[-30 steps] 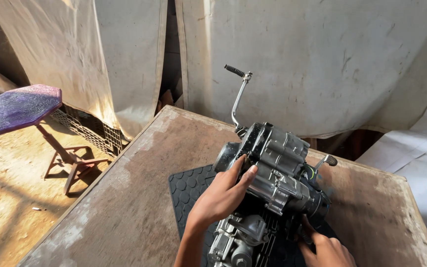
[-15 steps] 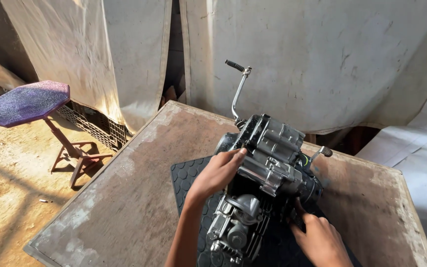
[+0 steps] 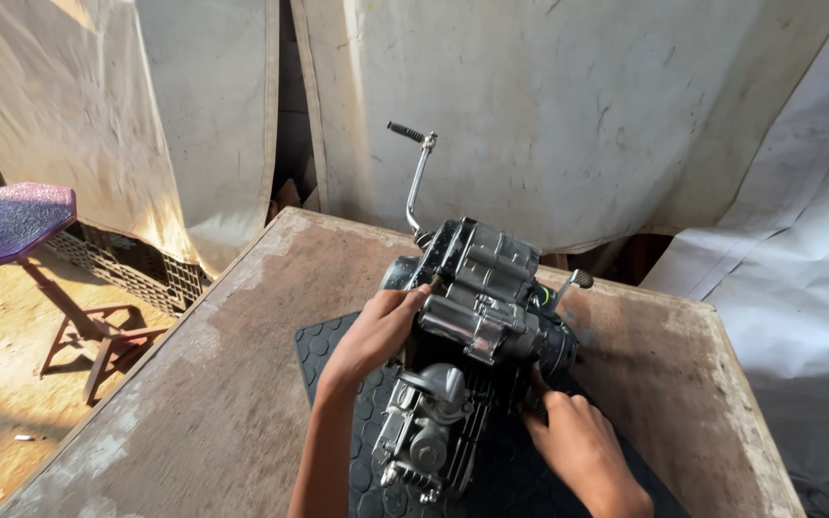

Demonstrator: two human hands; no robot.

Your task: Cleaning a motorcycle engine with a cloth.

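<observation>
A grey metal motorcycle engine [image 3: 477, 307] stands on a black studded rubber mat [image 3: 323, 350] on a worn wooden table [image 3: 194, 384]. A bent kick-start lever [image 3: 417, 177] sticks up from its far side. My left hand [image 3: 376, 331] grips the engine's left side near the top. My right hand [image 3: 578, 441] presses against the engine's lower right side, fingers on the dark casing. The cylinder head [image 3: 429, 422] points toward me.
Dirty white sheets [image 3: 549, 105] hang behind the table and drape at the right. A purple-topped stool on a red metal frame [image 3: 11, 225] stands on the dirt floor at left, next to a dark plastic crate [image 3: 131, 269].
My right hand has come up from the bottom edge onto the engine's right side. The view has shifted slightly; the engine stays on the mat.
</observation>
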